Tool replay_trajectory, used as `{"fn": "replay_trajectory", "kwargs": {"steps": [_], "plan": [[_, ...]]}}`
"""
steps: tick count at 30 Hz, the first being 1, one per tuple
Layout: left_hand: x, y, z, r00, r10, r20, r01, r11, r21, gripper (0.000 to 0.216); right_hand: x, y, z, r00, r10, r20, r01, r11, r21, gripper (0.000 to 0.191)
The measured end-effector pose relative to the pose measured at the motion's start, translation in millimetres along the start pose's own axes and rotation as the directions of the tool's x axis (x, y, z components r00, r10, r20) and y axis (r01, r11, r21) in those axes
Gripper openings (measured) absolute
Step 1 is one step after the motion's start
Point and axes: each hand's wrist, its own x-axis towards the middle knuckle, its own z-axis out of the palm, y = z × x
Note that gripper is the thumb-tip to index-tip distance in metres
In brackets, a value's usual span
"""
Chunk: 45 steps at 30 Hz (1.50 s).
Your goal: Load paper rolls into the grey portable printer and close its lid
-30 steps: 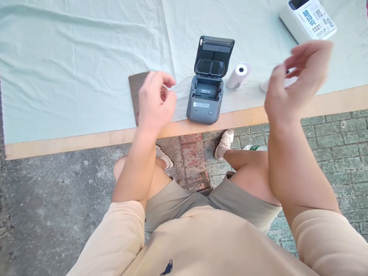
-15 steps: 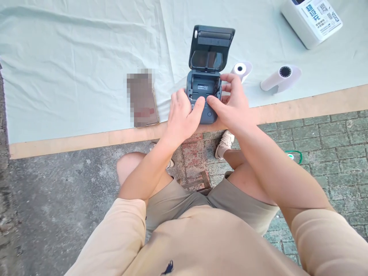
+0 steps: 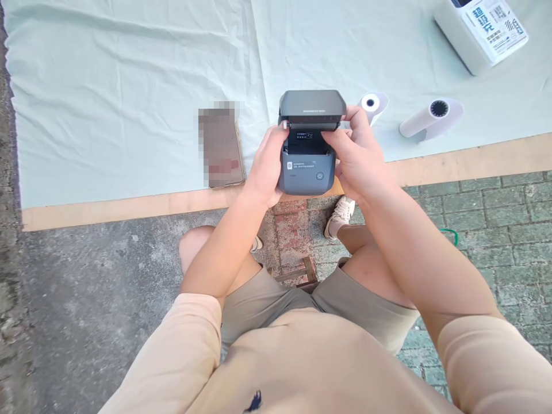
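Between my two hands is a dark grey label printer (image 3: 307, 175), held over the table's near edge. Its hinged lid (image 3: 313, 103) is part-way down, and the paper bay below it shows a small printed label and no roll. My left hand (image 3: 266, 164) grips the left side, with the thumb at the lid's left corner. My right hand (image 3: 361, 152) wraps the right side, its thumb at the bay's edge and its fingers partly hidden behind the printer. A power button is visible on the front.
A phone (image 3: 222, 155), partly pixelated, lies left on the pale cloth (image 3: 142, 103). Right of the printer are a white paper roll (image 3: 371, 104) and a second roll (image 3: 420, 122) with a dark core. A white box (image 3: 483, 37) with printed labels stands at the back right.
The printer's lid has swung from upright down towards the body. My thumbs have moved from the front panel up to the bay and lid.
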Motion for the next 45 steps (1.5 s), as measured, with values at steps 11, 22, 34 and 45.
{"fn": "replay_trajectory", "kwargs": {"steps": [11, 22, 34, 45], "plan": [[-4, 1, -6, 0.986, -0.159, 0.044, 0.149, 0.972, 0.180, 0.057, 24, -21, -26, 0.957, -0.206, -0.206, 0.133, 0.938, -0.319, 0.022], [7, 5, -22, 1.000, 0.003, 0.002, -0.003, 0.985, 0.173, 0.057, 9, -15, -139, 0.665, -0.653, -0.363, 0.121, 0.573, -0.810, 0.055], [6, 3, -25, 0.999, -0.021, 0.033, 0.016, 0.989, 0.148, 0.053, 39, -14, -125, 0.842, -0.253, -0.477, 0.170, 0.963, -0.210, 0.028], [1, -4, -24, 0.998, 0.059, 0.000, -0.058, 0.987, 0.149, 0.031, -15, -69, 25, 0.862, -0.328, 0.386, 0.489, 0.337, -0.804, 0.022]]}}
